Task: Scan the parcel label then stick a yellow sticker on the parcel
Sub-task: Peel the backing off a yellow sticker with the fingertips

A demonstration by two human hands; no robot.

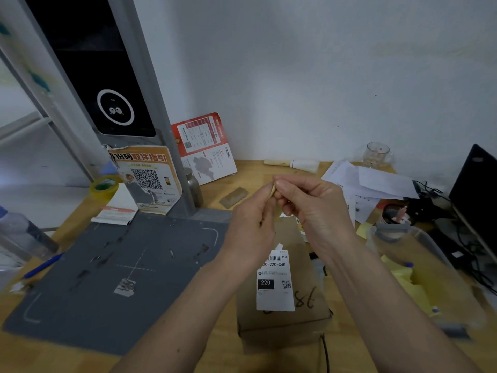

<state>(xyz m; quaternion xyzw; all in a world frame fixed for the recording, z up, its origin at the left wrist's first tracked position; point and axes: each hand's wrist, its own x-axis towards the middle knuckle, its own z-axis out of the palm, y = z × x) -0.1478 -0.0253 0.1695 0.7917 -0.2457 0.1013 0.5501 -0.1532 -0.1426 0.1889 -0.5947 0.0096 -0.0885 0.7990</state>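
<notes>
A brown cardboard parcel [301, 316] lies on the wooden desk in front of me, with a white shipping label [274, 289] on its top and "78" handwritten beside it. Both hands are raised together above the parcel's far end. My left hand [251, 224] and my right hand [314, 208] pinch a small yellowish sticker [273, 190] between their fingertips; only its thin edge shows. The scanner stand [150, 109] with a dark screen rises at the left, above a grey mat [113, 273].
A clear plastic box [430, 273] holding yellow sticker sheets sits to the right of the parcel. Papers, a glass cup [376, 154], cables and a dark monitor [476, 189] crowd the right. A tape roll [104, 186], leaflets and a blue pen [43, 265] lie at the left.
</notes>
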